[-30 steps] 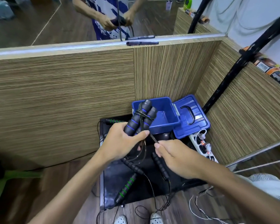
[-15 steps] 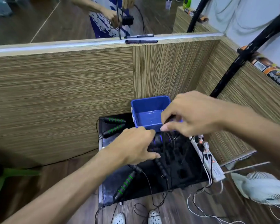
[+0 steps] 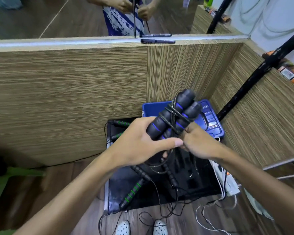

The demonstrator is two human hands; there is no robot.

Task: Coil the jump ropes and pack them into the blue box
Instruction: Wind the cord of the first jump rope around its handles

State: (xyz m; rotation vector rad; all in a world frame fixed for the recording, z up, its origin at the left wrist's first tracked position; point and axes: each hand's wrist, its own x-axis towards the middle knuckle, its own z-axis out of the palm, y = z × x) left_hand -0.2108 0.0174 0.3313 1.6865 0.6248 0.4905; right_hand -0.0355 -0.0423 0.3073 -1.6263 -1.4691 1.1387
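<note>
Midway through, by the look of things. Held up above the blue box [image 3: 153, 110]: the two blue-banded handles [image 3: 173, 117] of one jump rope, side by side, with a few turns of its black cord [image 3: 172, 114] wound across them. Left hand [image 3: 143, 143] clamped around the lower part of the pair, fingers curled underneath and thumb laid over the top. Right hand [image 3: 199, 145] just beside, touching the bundle, fingers pinched on the cord below the handles, apparently working the next turn. Slack cord hanging in loose loops beneath both hands, so coiling of this rope not yet finished. Box open at the far side of the black mat [image 3: 202, 184], lid [image 3: 210, 119] folded out to its right; no rope visible in the little of the interior that shows. Still to do, judging from the layout: green-banded handles [image 3: 132, 192] lying near on the mat, two more [image 3: 121, 123] at the far left, plus an all-black handle [image 3: 171, 175] with cord trailing onto the wooden floor.
</note>
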